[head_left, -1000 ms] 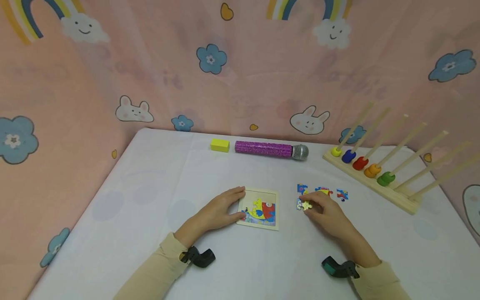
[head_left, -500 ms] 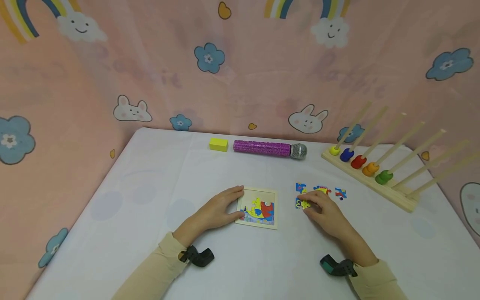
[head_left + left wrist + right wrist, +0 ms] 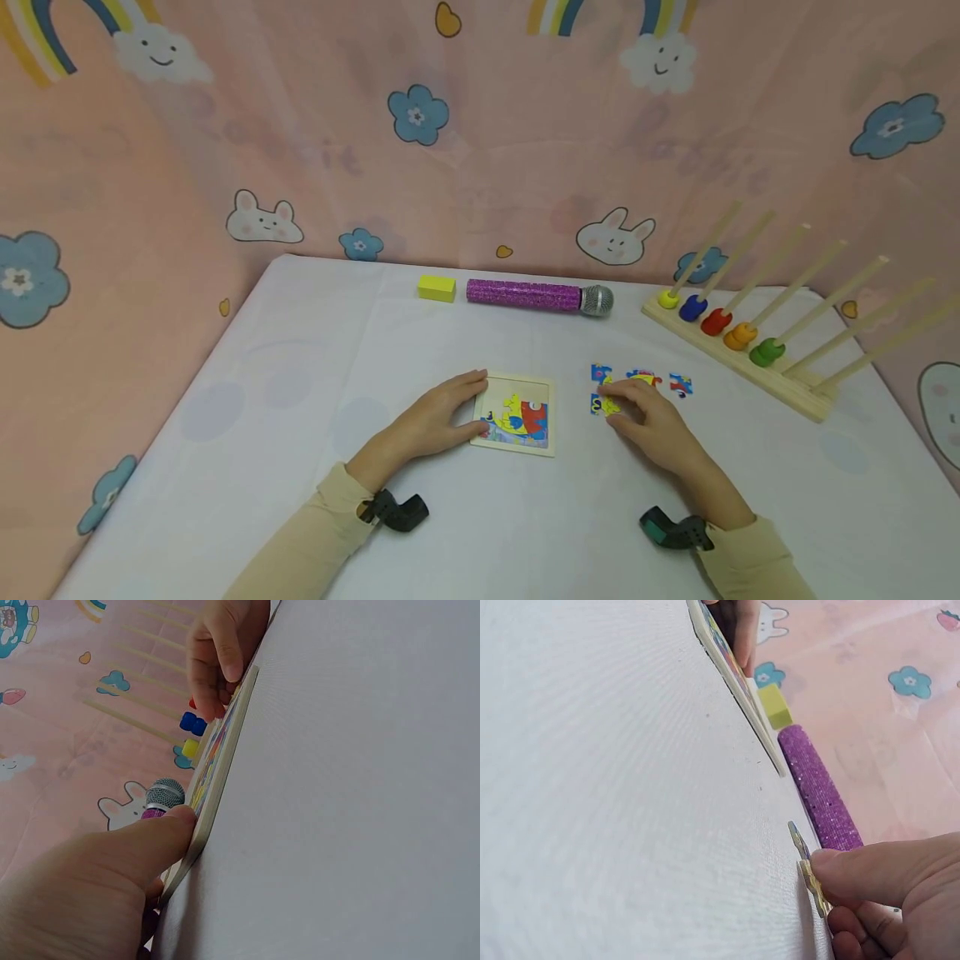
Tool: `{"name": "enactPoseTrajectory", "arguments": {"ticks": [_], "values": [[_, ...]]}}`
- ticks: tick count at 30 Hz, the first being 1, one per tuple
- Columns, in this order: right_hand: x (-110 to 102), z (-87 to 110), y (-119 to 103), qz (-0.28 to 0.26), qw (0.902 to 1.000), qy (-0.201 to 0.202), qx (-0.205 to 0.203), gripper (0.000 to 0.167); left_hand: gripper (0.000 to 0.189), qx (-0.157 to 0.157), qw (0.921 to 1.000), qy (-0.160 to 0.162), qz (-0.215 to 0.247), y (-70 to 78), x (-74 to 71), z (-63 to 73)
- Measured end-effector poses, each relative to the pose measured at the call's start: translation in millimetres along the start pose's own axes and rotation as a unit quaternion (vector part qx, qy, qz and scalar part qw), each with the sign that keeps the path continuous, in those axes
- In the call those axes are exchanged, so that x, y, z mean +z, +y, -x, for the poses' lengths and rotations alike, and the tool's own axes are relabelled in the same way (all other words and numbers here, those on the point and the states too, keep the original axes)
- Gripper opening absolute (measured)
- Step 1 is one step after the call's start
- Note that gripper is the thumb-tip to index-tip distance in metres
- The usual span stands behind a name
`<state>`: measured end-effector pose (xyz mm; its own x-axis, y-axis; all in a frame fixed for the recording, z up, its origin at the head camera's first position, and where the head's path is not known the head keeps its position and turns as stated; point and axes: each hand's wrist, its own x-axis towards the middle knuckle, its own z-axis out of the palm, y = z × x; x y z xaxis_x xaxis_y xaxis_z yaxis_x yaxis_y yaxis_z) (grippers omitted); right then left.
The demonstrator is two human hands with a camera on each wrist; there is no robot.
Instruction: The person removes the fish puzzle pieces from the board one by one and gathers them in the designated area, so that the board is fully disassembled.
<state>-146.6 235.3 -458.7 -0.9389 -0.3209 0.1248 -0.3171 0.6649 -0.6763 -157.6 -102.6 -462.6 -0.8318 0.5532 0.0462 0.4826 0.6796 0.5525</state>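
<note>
In the head view a square wooden puzzle tray (image 3: 512, 451) lies on the white table, its lower part filled with joined pieces in yellow, red and blue. My left hand (image 3: 431, 425) holds the tray by its left side; in the left wrist view the thumb (image 3: 169, 832) lies on its rim. My right hand (image 3: 656, 429) pinches a yellow puzzle piece (image 3: 611, 407) between thumb and fingers, low over the table. Against it or just beside it is a blue piece (image 3: 596, 405). Several loose pieces (image 3: 681, 384) lie just beyond that hand, partly hidden by its fingers.
Behind the tray lie a yellow block (image 3: 437, 288) and a purple glittery microphone (image 3: 525, 296). A wooden peg stand (image 3: 780, 386) with coloured beads and tall slanting rods stands at the right. A pink patterned cloth (image 3: 480, 167) hangs behind the table.
The yellow piece in my right hand has tipped slightly; its face looked pale before and now shows a stronger yellow. My left hand and the tray keep their places.
</note>
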Motion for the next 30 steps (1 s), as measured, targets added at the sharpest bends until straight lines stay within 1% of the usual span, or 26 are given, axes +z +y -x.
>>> {"name": "enactPoseTrajectory", "arguments": {"ticks": [4, 12, 16, 21, 26, 30], "values": [[1, -0.2, 2, -0.004, 0.9999, 0.001, 0.014, 0.035, 0.066, 0.000, 1.0000, -0.001, 0.003, 0.4, -0.1, 0.7], [-1, 1.1, -1, -0.014, 0.9997, 0.003, 0.019, 0.043, 0.066, -0.001, 1.0000, -0.003, 0.004, -0.1, -0.3, 0.1], [-1, 0.5, -9, -0.022, 0.9996, -0.005, 0.020, 0.045, 0.066, -0.002, 1.0000, -0.004, 0.006, 0.8, -1.5, 0.1], [2, -1.0, -20, -0.034, 0.9992, -0.020, 0.007, 0.044, 0.066, 0.002, 1.0000, -0.004, 0.004, 1.7, -2.0, 0.2], [7, -3.8, -32, -0.032, 0.9990, -0.031, -0.001, 0.044, 0.065, 0.005, 1.0000, -0.005, 0.004, 1.5, -1.5, 0.3], [14, -8.2, -43, -0.049, 0.9979, -0.044, -0.002, 0.044, 0.065, 0.005, 1.0000, -0.002, 0.004, 0.6, -1.5, 0.4]]}}
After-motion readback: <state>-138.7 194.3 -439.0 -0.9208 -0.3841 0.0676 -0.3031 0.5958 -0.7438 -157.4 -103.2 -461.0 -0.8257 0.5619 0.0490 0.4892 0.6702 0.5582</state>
